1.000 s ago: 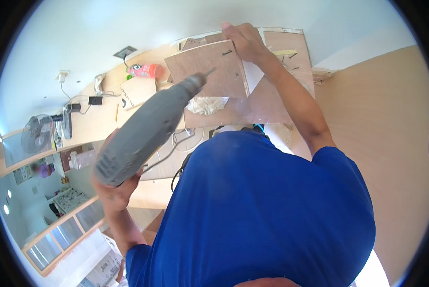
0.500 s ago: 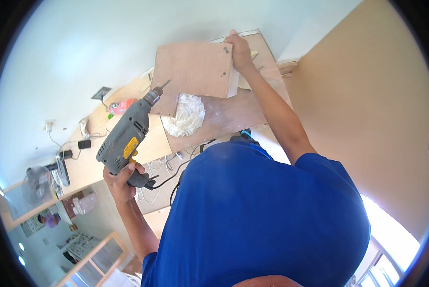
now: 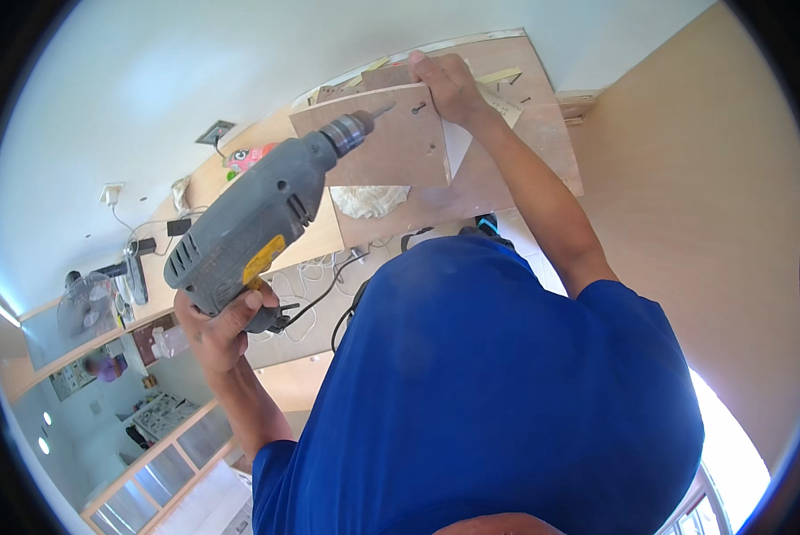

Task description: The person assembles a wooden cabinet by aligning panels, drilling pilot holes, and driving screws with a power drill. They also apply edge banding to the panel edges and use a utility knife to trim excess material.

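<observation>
My left hand (image 3: 214, 334) is wrapped around the handle of a grey corded power drill (image 3: 262, 209). The drill slants up to the right, its bit pointing toward a screw (image 3: 419, 108) in the upper right part of a plywood panel (image 3: 391, 153); whether they touch, I cannot tell. A dark mark shows lower on the same panel. My right hand (image 3: 451, 87) grips the panel's upper right corner, thumb over the top edge, holding it tilted above the bench. Beneath the panel, a crumpled white cloth (image 3: 371, 201) is partly hidden.
The wooden bench (image 3: 507, 169) runs along a pale wall, with loose screws (image 3: 515, 79) at its back right. To the left are a pink bottle (image 3: 250, 158), a black box (image 3: 178, 226) and a fan (image 3: 86, 303). White cables (image 3: 306, 283) lie below the bench's front edge.
The drill has moved right and looks larger, its bit now overlapping the panel near the screw. The panel has tipped, uncovering things behind it. My right hand still holds its corner.
</observation>
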The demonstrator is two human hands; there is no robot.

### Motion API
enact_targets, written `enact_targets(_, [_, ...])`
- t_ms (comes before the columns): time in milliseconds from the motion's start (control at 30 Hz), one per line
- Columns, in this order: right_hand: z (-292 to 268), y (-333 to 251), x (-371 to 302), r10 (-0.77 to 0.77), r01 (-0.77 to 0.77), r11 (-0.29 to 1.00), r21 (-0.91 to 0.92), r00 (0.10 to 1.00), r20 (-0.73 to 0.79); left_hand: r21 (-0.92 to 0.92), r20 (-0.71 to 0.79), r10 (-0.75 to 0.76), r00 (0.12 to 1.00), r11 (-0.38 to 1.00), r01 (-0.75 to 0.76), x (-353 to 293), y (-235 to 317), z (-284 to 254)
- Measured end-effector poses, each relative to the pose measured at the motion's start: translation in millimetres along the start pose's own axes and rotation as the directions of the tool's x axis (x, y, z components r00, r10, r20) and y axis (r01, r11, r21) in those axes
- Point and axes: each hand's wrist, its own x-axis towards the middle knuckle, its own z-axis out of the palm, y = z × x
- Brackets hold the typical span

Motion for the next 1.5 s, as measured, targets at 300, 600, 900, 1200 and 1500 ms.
enact_targets(300, [8.0, -16.4, -2.7, -0.056, 0.058, 0.997, -0.054, 0.998, 0.044, 0.192, 0.009, -0.047, 0.999, 0.980, 0.044, -20.0, 2.8, -0.8])
enact_targets(600, [10.6, -18.5, -5.2, -0.084, 0.090, 0.993, -0.083, 0.994, 0.070, 0.231, 0.010, -0.024, 1.000, 0.973, 0.021, -22.3, -0.8, 0.3])
enact_targets(900, [12.4, -16.2, -5.2, -0.076, 0.081, 0.994, -0.074, 0.995, 0.059, 0.216, -0.004, -0.021, 1.000, 0.976, 0.021, -20.5, -3.5, 1.8])
enact_targets(1200, [11.4, -20.2, -2.1, -0.025, 0.039, 0.989, -0.143, 0.995, 0.100, 0.116, 0.009, -0.025, 1.000, 0.993, 0.024, -19.3, -4.2, -0.1])
enact_targets(1500, [11.5, -19.4, -0.7, -0.031, 0.045, 0.989, -0.139, 0.994, 0.100, 0.117, 0.006, -0.018, 1.000, 0.993, 0.018, -17.8, -5.7, -0.2])
